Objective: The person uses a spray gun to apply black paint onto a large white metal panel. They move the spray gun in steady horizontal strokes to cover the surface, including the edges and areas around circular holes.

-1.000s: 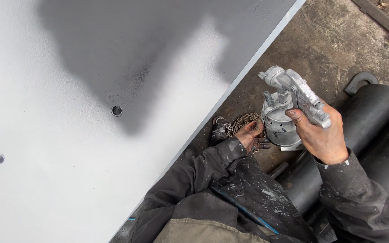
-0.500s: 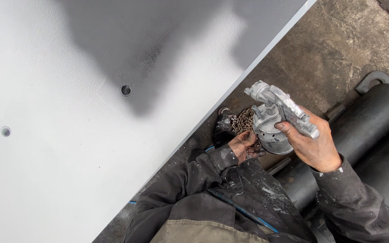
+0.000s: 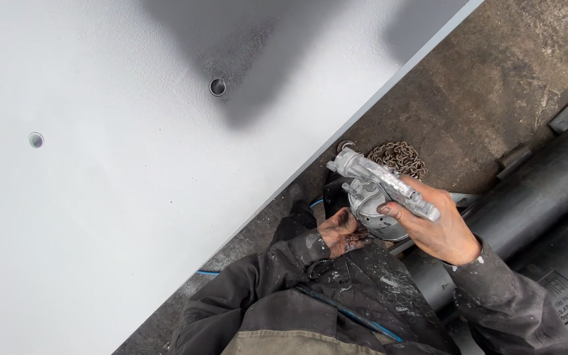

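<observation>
While a silver spray gun (image 3: pixel 381 186) is gripped in the right hand (image 3: pixel 438 227), its round metal cup (image 3: pixel 377 212) hangs beneath the body, right of centre in the scene and just beyond the near edge of a large pale grey panel (image 3: pixel 100 197). The fingers of the right hand are curled tightly round the handle of the gun, with the thumb laid along its side; the nozzle end is pointed up and to the left, toward the panel. The left hand (image 3: pixel 342 231), smeared dark with paint, is held just below and to the left of the cup, its fingertips bent and pressed against the cup's lower side; whether anything is pinched between them cannot be told. Both arms are covered by dark, paint-flecked sleeves (image 3: pixel 363 289).

A darker sprayed patch (image 3: pixel 264 59) is seen across the far part of the panel, with one round hole (image 3: pixel 217 87) at its edge and a second hole (image 3: pixel 35 139) further left in the lighter area. A heap of rusty chain (image 3: pixel 399 158) is lying on the concrete floor (image 3: pixel 494 85) just beyond the gun. Thick black cylinders (image 3: pixel 540 190) are laid at the right, running diagonally. A thin blue hose (image 3: pixel 336 306) is draped across the near sleeves.
</observation>
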